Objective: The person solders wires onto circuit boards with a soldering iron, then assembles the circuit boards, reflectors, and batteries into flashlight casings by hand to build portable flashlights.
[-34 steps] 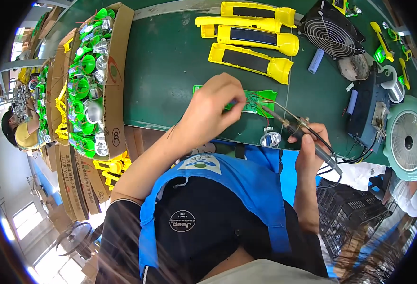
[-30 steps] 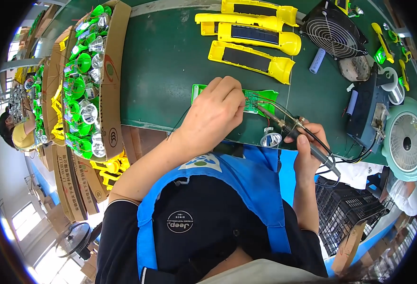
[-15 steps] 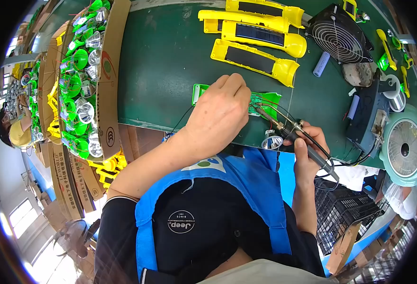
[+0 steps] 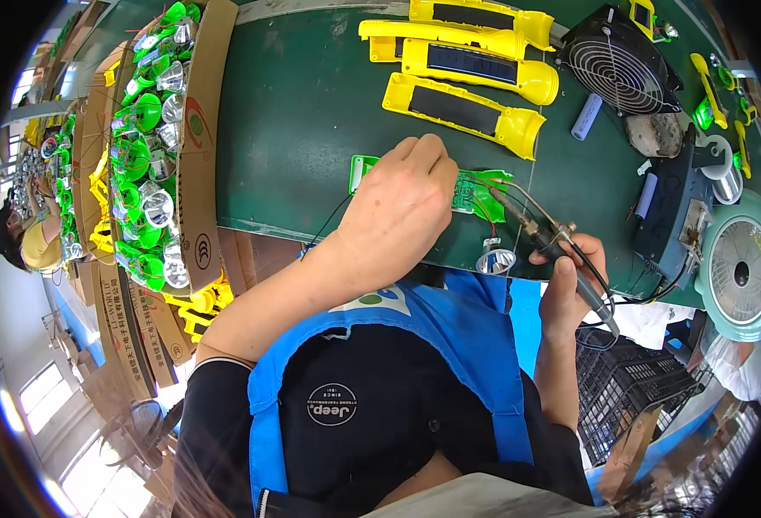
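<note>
My left hand (image 4: 398, 211) presses down on a green circuit board (image 4: 475, 192) that lies on the dark green table (image 4: 303, 129), its fingers curled over the board's left part. My right hand (image 4: 566, 289) grips a soldering iron (image 4: 540, 233) whose tip touches the board's right end, where red and black wires sit. A small silver reflector cup (image 4: 494, 261) rests at the table edge between my hands.
Three yellow flashlight housings (image 4: 462, 95) lie beyond the board. A black fan (image 4: 618, 65), a black box (image 4: 670, 216) and a pale green fan (image 4: 739, 272) stand to the right. Cardboard trays (image 4: 203, 164) of green and silver reflector parts line the left. A black crate (image 4: 627, 388) sits below right.
My left hand has stayed on the board with small shifts. The soldering iron's tip has edged closer onto the board's right end.
</note>
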`<state>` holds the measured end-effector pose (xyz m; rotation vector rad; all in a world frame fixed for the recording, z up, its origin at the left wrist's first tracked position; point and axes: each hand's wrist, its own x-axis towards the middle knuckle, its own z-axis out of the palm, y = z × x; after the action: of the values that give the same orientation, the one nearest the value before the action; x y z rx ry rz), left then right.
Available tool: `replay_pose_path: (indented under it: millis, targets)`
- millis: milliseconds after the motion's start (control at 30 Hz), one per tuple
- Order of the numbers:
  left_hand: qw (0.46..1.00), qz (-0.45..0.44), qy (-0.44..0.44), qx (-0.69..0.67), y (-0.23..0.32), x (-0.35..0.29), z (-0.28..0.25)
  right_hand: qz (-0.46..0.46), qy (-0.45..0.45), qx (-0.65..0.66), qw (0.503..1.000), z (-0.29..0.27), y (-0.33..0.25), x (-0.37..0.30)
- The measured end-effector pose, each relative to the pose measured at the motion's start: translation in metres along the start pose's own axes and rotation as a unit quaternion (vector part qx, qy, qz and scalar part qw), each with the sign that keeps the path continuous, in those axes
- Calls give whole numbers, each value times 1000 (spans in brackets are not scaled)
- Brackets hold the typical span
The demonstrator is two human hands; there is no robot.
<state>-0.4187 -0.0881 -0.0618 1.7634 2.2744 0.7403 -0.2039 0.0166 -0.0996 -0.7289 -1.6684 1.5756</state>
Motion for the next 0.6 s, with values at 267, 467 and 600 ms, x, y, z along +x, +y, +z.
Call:
replay_pose_path:
  millis: [267,467,600]
  targets:
    - [1000,6,-23,-13,-1,2,-5,-19,9,1,1000,3,-6,14]
    - [999,4,-39,-10,-5,1,-6,-22,13,2,1000,9,-12,25]
    - [999,5,-45,-15,-7,2,-8,-40,9,-16,999,11,-15,37]
